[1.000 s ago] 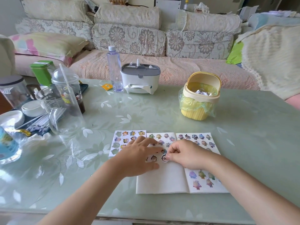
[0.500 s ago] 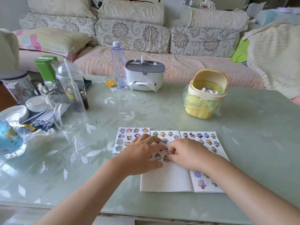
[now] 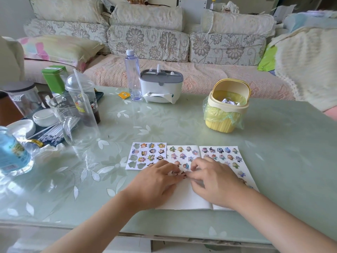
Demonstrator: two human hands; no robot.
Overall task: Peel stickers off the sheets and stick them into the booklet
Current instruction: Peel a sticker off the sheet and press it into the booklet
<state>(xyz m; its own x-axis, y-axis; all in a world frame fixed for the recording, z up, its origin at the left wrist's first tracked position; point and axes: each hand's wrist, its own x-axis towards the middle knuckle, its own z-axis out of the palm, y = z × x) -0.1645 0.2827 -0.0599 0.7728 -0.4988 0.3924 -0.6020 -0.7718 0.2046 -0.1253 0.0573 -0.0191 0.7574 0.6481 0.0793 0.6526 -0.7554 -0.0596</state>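
Paper booklet (image 3: 186, 199) gained nothing new. Left hand (image 3: 155, 181) stayed flat; right hand (image 3: 215, 181) lingered on one sticker (image 3: 183, 175), grip unclear.

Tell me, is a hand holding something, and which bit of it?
The right hand pinches a small sticker by its right edge, over the left page of the booklet. The left hand lies flat on that page, holding nothing.

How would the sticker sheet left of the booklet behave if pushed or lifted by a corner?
The sticker sheet looks paper-thin and lies flat, so it would likely droop when lifted. The table is glossy, so a push would probably slide it. Empty cut-outs along its lower part may make it tear easily.
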